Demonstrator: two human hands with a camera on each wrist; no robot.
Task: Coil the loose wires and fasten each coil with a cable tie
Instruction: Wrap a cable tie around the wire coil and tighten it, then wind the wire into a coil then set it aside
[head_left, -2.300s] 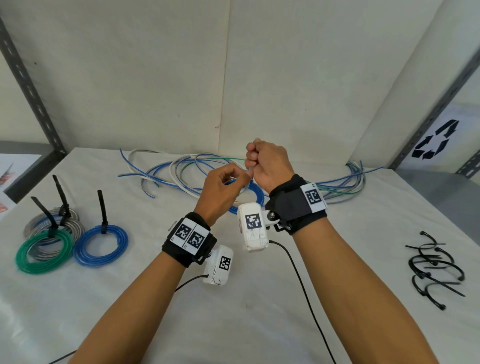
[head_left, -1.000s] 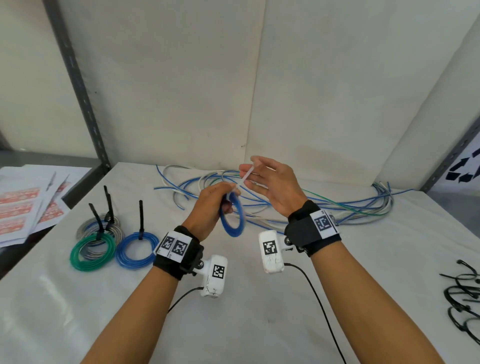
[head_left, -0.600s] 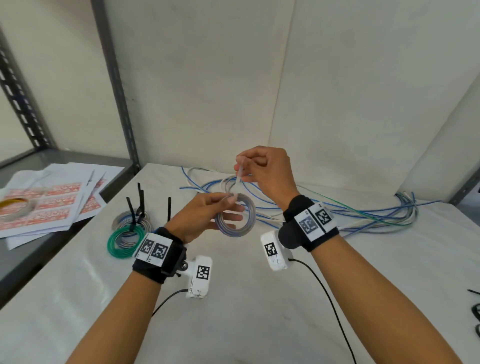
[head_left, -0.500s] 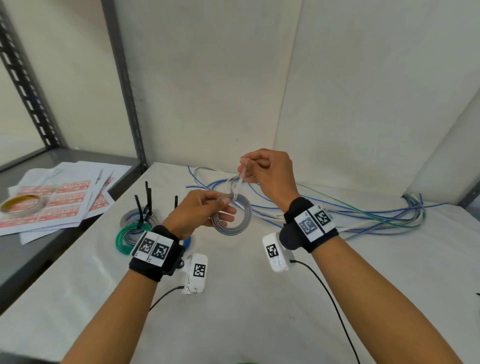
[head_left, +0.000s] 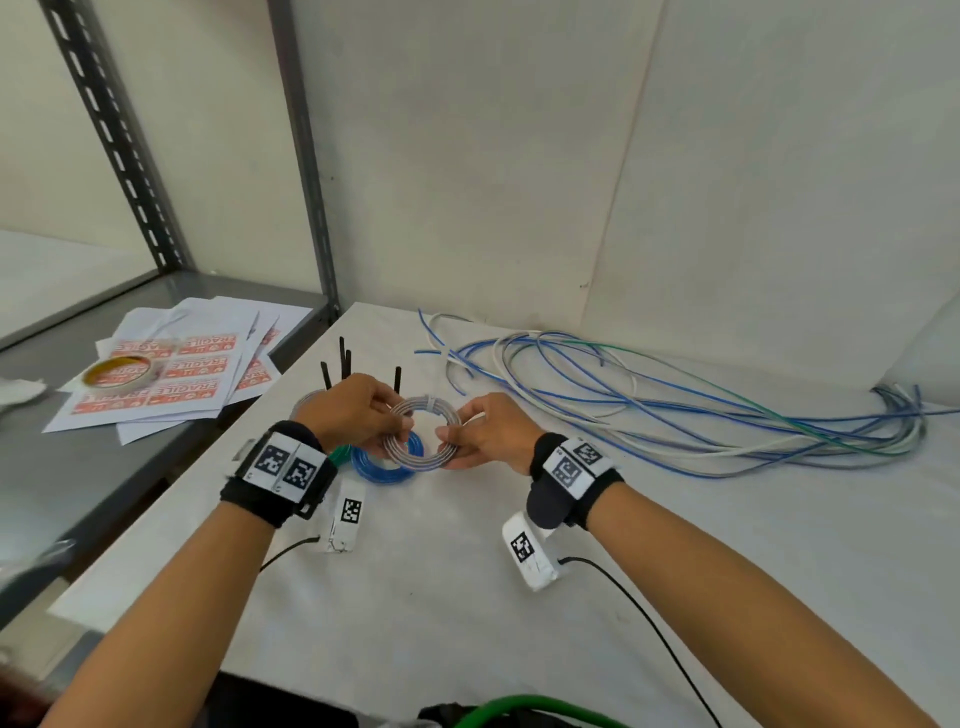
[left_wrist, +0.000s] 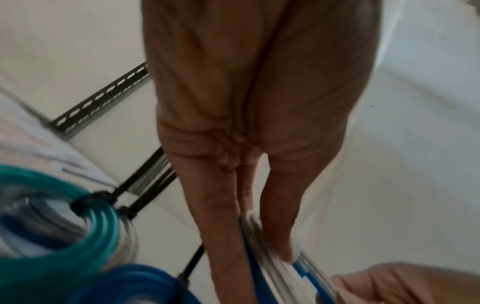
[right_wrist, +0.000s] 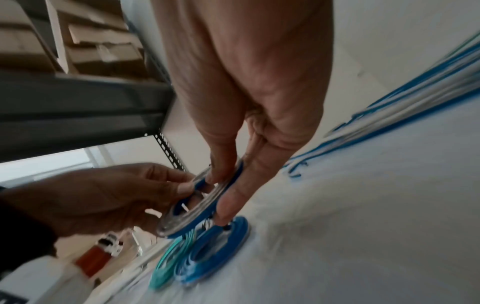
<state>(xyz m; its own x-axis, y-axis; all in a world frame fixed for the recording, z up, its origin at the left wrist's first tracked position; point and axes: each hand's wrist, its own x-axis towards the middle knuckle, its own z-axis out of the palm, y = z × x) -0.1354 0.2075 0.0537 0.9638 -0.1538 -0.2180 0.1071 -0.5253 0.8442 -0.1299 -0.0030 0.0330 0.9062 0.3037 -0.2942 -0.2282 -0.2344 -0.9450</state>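
Lowered from chest height half a second ago, the grey coil (head_left: 422, 435) now hangs just above the blue coil (head_left: 382, 464) at the table's (head_left: 467, 597) left side, and the right hand (head_left: 488, 434) has let go of the tie's tail to take the coil's rim. Both hands pinch it: the left hand (head_left: 358, 413) grips the left rim between thumb and fingers (left_wrist: 221, 222), the right grips the right rim, thumb on top and fingers beneath, as the right wrist view shows. A pale tie (head_left: 431, 400) wraps the coil's far edge and looks cinched, so the fastening step seems done and the step in hand is setting this coil down with the finished ones: the blue coil, the green coil (right_wrist: 170, 265) beside it and a grey one mostly hidden behind the left hand, each with a black tie (head_left: 398, 378) standing up. Next the hands need to lay it flat beside those, open, and reach right for one strand from the loose wires (head_left: 675, 415) well apart, without dragging the tangle.
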